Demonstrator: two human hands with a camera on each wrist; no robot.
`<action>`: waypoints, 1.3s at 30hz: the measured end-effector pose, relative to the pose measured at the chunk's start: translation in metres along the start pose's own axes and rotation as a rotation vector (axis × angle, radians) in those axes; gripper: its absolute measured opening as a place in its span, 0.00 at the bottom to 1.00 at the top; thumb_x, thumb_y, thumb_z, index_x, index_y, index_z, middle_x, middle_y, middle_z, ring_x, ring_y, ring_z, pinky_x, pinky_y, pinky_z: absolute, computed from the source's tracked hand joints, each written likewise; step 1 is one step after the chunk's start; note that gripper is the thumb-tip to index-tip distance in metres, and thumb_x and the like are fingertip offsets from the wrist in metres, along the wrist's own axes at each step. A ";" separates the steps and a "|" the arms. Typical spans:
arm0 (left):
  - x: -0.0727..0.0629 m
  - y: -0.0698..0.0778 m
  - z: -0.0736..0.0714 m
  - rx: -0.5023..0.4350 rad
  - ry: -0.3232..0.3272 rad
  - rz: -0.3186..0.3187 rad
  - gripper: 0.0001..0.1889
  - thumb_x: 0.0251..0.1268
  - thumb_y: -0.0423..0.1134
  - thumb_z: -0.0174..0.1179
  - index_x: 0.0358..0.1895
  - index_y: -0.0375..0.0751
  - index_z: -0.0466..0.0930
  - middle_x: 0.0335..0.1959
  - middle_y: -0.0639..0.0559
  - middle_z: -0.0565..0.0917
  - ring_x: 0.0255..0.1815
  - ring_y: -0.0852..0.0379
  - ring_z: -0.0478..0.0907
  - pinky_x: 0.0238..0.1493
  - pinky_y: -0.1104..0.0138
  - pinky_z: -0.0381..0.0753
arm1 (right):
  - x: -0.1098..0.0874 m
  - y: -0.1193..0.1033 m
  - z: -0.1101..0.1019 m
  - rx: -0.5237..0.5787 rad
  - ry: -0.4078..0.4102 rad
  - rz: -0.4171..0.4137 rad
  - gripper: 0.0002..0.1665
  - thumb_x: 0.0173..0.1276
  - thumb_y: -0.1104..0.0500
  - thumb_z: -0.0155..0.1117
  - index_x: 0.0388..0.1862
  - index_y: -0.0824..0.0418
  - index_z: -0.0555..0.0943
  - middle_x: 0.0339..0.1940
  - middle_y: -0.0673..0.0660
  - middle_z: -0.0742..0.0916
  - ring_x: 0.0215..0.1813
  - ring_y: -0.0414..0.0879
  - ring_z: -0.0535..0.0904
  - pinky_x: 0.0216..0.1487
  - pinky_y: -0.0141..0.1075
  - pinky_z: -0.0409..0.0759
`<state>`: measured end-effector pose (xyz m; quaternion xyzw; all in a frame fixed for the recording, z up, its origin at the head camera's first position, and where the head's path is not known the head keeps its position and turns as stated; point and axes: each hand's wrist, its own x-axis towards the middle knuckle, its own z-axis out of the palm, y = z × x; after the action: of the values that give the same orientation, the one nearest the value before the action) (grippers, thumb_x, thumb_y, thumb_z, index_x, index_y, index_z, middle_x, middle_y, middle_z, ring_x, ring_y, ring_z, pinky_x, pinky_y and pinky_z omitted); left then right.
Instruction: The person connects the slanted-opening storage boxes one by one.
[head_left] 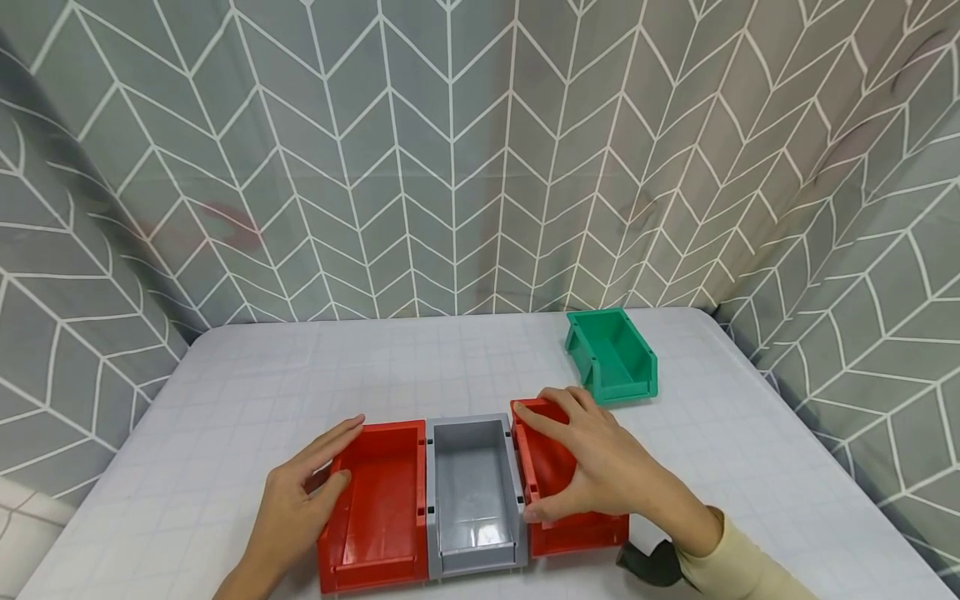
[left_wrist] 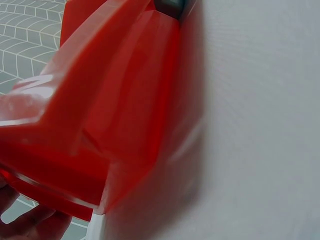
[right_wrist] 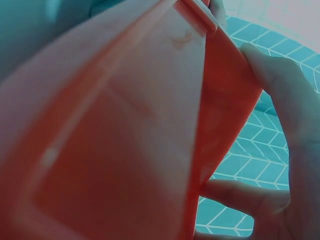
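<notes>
Three open-front storage bins stand side by side on the table in the head view: a left red bin [head_left: 386,500], a grey bin [head_left: 472,467] and a right red bin [head_left: 546,458]. My left hand [head_left: 288,504] holds the outer wall of the left red bin, thumb over its rim. Spread across the right red bin, my right hand [head_left: 600,462] grips it with the thumb at the edge beside the grey bin and fingers at the back rim. That bin sits slightly angled against the grey one. In the right wrist view, fingers [right_wrist: 235,192] touch the red wall.
Behind the right hand, a green bin [head_left: 615,358] stands on the white table [head_left: 390,367]. A dark strap-like piece [head_left: 651,564] lies by the right sleeve [head_left: 738,558]. Grey patterned curtains [head_left: 480,167] surround the table's back and sides.
</notes>
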<state>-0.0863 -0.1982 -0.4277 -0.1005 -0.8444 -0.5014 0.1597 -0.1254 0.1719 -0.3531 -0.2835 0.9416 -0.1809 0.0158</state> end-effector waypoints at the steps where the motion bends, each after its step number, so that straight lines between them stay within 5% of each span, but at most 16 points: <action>1: 0.000 0.000 0.000 -0.001 0.001 -0.003 0.30 0.65 0.22 0.65 0.70 0.47 0.80 0.70 0.52 0.78 0.67 0.46 0.78 0.49 0.51 0.85 | 0.000 0.000 0.000 0.001 -0.004 0.002 0.64 0.43 0.22 0.77 0.80 0.40 0.70 0.75 0.56 0.71 0.74 0.58 0.60 0.50 0.58 0.86; 17: 0.000 0.001 0.000 -0.006 0.002 -0.008 0.30 0.66 0.23 0.65 0.70 0.48 0.80 0.70 0.53 0.78 0.67 0.47 0.78 0.50 0.52 0.84 | 0.002 0.003 0.009 0.028 -0.055 0.027 0.66 0.41 0.22 0.79 0.79 0.45 0.72 0.74 0.59 0.71 0.73 0.61 0.62 0.48 0.60 0.86; 39: -0.001 0.001 0.001 -0.016 0.003 -0.019 0.30 0.66 0.23 0.65 0.70 0.47 0.80 0.71 0.53 0.77 0.67 0.47 0.77 0.50 0.52 0.83 | 0.002 0.008 0.014 0.001 -0.056 -0.039 0.68 0.43 0.17 0.73 0.80 0.47 0.71 0.73 0.63 0.71 0.72 0.63 0.63 0.54 0.65 0.82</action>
<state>-0.0854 -0.1968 -0.4273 -0.0928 -0.8411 -0.5097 0.1553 -0.1292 0.1719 -0.3689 -0.3068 0.9350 -0.1737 0.0389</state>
